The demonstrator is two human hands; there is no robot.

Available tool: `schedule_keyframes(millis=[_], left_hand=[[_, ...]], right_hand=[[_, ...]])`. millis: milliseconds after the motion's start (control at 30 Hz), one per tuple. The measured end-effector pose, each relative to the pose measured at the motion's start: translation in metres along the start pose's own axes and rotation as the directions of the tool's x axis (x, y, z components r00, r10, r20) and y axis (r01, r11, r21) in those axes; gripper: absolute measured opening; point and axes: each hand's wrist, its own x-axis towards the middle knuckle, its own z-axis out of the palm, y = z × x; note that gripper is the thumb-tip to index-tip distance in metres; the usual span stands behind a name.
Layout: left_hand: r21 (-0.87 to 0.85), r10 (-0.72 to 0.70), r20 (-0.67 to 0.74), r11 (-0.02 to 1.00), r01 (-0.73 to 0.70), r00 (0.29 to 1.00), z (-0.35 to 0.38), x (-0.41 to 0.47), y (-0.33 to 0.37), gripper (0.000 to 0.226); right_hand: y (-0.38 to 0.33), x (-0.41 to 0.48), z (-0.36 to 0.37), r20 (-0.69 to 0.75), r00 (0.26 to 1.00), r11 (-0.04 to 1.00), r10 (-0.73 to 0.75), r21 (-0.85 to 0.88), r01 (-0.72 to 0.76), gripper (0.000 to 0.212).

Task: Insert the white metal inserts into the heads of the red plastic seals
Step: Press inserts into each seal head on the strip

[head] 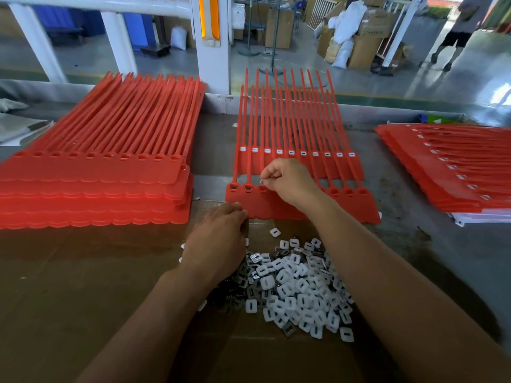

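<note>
So right hand is pinching one insert over the third head of the near seal sheet; left hand is curling over the insert pile, can't tell if it's grasping any.

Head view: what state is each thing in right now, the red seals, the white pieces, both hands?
Left stack: heads empty.
Far sheet: all ten heads filled white.
Near sheet: right-end heads empty; leftmost two seem filled.
Right stack: heads filled.
Insert pile: loose heap on cardboard.
Right hand: pinches single insert at third head.
Left hand: fingers curled at pile's edge; hold unclear.
</note>
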Motion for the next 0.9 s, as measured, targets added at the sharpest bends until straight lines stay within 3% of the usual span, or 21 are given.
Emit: schedule_keyframes(millis=[433, 567, 900], left_hand=[[0.002, -0.007, 0.016, 1.0, 0.007, 1.0, 0.0, 0.0, 0.0, 0.048], [-0.002, -0.006, 0.02, 1.0, 0.006, 1.0, -0.001, 0.0, 0.001, 0.048], [0.007, 0.0, 0.015, 1.0, 0.0, 1.0, -0.001, 0.0, 0.001, 0.045]], right_hand=[[-0.007, 0.011, 0.001, 0.111, 0.99, 0.973, 0.091, -0.22, -0.065, 0.027], [-0.005, 0.012, 0.002, 0.046, 0.992, 0.981, 0.117, -0.16, -0.108, 0.007], [-0.001, -0.001, -0.004, 0.05, 0.997, 0.998, 0.065, -0.001, -0.065, 0.01]])
